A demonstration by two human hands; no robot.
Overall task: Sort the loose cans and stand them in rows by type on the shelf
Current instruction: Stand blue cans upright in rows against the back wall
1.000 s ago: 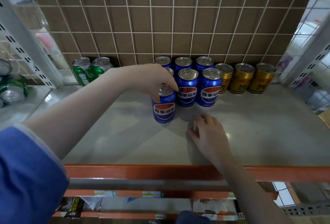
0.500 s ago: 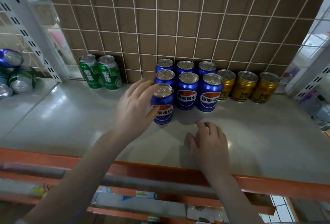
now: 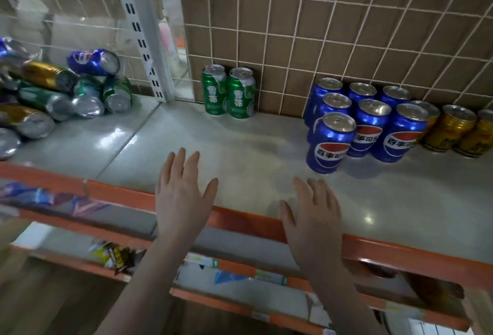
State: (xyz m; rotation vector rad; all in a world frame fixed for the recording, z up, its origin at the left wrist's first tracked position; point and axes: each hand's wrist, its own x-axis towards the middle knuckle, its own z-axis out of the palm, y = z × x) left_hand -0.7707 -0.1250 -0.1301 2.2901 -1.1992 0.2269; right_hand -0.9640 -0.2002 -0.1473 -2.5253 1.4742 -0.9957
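Note:
On the grey shelf (image 3: 240, 153), several blue cola cans stand in rows at the right; the front one (image 3: 329, 142) stands alone ahead of the others. Gold cans (image 3: 450, 128) stand to their right, and two green cans (image 3: 229, 92) stand by the tiled wall. A loose pile of blue, green and gold cans (image 3: 58, 94) lies on its side at the far left. My left hand (image 3: 182, 196) hovers over the shelf's front edge with fingers spread, holding nothing. My right hand (image 3: 312, 212) lies flat near the front edge, below the front blue can, empty.
An orange rail (image 3: 400, 252) runs along the shelf's front edge. A white slotted upright (image 3: 144, 33) stands between the pile and the green cans. Wire mesh covers the brown tiled back wall (image 3: 333, 28). A lower shelf with packets (image 3: 114, 254) sits beneath.
My left hand let go of the front blue can and drew back left toward the shelf's front edge. My right hand slid back a little. The view swung left, revealing the pile.

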